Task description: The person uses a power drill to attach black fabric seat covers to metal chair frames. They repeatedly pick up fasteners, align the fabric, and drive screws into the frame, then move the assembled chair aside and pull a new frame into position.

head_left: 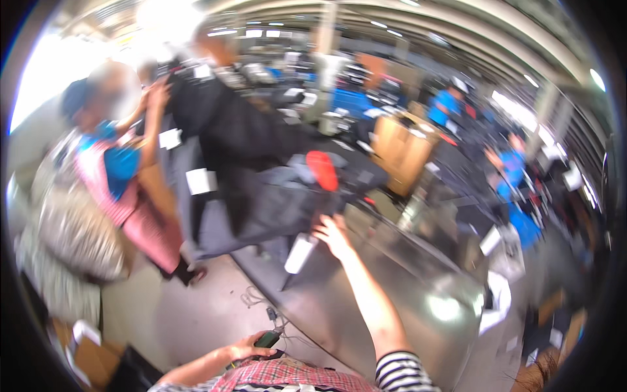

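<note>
My left hand (247, 347) is low in front of my checked apron, its fingers closed around a small dark green handheld device (268, 339). My right hand (334, 238) reaches forward over the shiny metal table (385, 281), fingers spread and seemingly holding nothing. Just beyond its fingertips lies a heap of dark fabric (261, 209). A white tag (300, 254) hangs from the fabric beside that hand. On top of the heap sits a bright red piece (321, 171). Blur hides whether my fingertips touch the cloth.
At the left a person (121, 170) in blue with a pink checked apron holds up dark cloth, in front of full sacks (81, 228). Thin cables (277, 320) run beside the table edge. A cardboard box (401, 150) stands beyond; people in blue work at the right.
</note>
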A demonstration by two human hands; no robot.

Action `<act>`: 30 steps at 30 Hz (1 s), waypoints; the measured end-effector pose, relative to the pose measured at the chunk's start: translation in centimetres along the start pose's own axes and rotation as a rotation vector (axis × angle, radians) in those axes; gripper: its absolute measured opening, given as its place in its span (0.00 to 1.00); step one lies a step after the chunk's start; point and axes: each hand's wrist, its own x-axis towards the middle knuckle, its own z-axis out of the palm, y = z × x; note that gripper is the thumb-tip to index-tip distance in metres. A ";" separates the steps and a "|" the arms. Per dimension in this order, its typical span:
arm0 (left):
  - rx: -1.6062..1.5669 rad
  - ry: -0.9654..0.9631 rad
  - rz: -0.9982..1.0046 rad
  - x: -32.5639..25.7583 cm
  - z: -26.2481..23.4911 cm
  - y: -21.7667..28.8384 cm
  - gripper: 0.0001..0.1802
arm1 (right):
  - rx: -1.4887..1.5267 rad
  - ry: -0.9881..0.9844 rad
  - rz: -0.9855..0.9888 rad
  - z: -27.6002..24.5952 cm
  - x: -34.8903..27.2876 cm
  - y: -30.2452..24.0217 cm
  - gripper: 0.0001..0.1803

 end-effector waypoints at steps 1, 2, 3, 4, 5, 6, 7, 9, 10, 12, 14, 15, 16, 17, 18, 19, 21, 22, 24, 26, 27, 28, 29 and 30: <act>0.025 0.028 0.000 0.5 0.4 -1.0 0.56 | -0.029 -0.115 0.040 0.0 -0.6 0.4 0.37; 0.069 0.032 0.011 1.7 0.5 -0.6 0.56 | -0.032 -0.246 0.036 -2.8 -0.2 1.2 0.41; 0.039 0.034 0.017 2.3 1.2 0.2 0.57 | -0.258 -0.257 0.055 -3.4 -1.6 0.4 0.41; 0.056 -0.003 0.033 4.2 1.2 -0.7 0.58 | -0.423 -0.196 0.028 -5.8 -2.8 0.3 0.42; 0.044 -0.025 0.021 5.5 2.0 1.2 0.58 | -0.566 -0.135 0.000 -10.3 -3.6 -0.2 0.44; 0.032 -0.041 0.008 6.8 2.8 3.1 0.58 | -0.710 -0.076 -0.017 -15.5 -3.6 -0.4 0.45; 0.057 -0.050 0.040 9.4 3.1 1.5 0.54 | -0.762 0.059 -0.005 -20.9 -4.1 -0.4 0.45; 0.038 -0.089 0.002 12.9 4.4 3.9 0.54 | -0.835 0.330 0.079 -32.3 -6.3 -2.5 0.46; 0.019 -0.097 -0.024 14.3 5.5 5.2 0.54 | -0.850 0.451 0.149 -37.0 -7.2 -4.3 0.47; -0.021 -0.098 -0.062 16.4 8.2 7.7 0.54 | -0.804 0.675 0.143 -45.4 -8.2 -8.5 0.43; -0.011 -0.162 -0.073 19.3 10.5 11.1 0.53 | -0.981 0.977 -0.007 -58.5 -9.5 -13.9 0.29; -0.049 -0.114 -0.112 19.3 12.1 11.7 0.53 | -0.998 1.042 -0.003 -59.5 -7.6 -16.6 0.40; -0.089 -0.068 -0.149 18.8 13.8 12.6 0.53 | -1.119 1.039 0.032 -60.0 -5.7 -20.4 0.43; -0.065 -0.115 -0.148 20.4 14.1 14.3 0.53 | -1.106 1.291 -0.204 -67.0 -6.9 -23.9 0.50; -0.076 -0.098 -0.168 20.9 14.9 15.3 0.53 | -1.024 1.254 -0.190 -69.7 -5.7 -28.1 0.57; -0.104 -0.048 -0.201 20.3 16.3 15.9 0.53 | -0.963 1.270 -0.277 -69.4 -2.8 -30.7 0.57; -0.105 -0.038 -0.221 21.3 17.2 17.5 0.53 | -0.954 1.407 -0.458 -73.1 -0.9 -37.2 0.56; -0.105 -0.031 -0.233 21.5 17.6 18.0 0.52 | -0.920 1.375 -0.490 -74.4 -0.3 -39.5 0.57; -0.088 -0.044 -0.236 22.6 17.9 18.9 0.52 | -0.780 1.124 -0.594 -77.1 -0.3 -42.0 0.49; -0.102 -0.031 -0.259 22.6 19.0 19.5 0.52 | -0.757 1.032 -0.441 -77.0 -1.1 -41.0 0.37; -0.107 -0.031 -0.263 22.5 19.3 19.7 0.52 | -0.828 0.966 -0.477 -75.8 -1.7 -40.1 0.35; -0.110 -0.036 -0.264 22.5 19.6 19.7 0.52 | -0.905 0.906 -0.528 -73.9 -2.1 -39.4 0.33; -0.108 -0.054 -0.258 22.5 19.7 19.7 0.51 | -0.967 0.900 -0.656 -71.6 -2.9 -37.6 0.32; -0.141 -0.044 -0.260 21.5 20.4 18.8 0.51 | -1.103 0.834 -0.690 -64.7 -3.5 -35.7 0.31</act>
